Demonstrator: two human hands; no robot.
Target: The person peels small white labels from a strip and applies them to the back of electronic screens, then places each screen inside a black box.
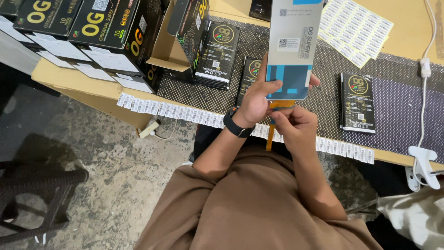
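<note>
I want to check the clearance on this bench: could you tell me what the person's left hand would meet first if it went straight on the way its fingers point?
Probably nothing new: the left hand already grips the grey panel, its fingers pointing across it. Beyond lies a flat black packet on the mat, though depth is unclear.

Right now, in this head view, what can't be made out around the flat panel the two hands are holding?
- Flat grey panel: its top is cut off by the upper frame edge.
- Orange flex strip: its middle is covered by the right hand.
- Left hand: its palm side is hidden behind its own back.
- Label sheet: the print is too small to tell.
- White clamp: what it grips is cut off by the right edge.
</note>
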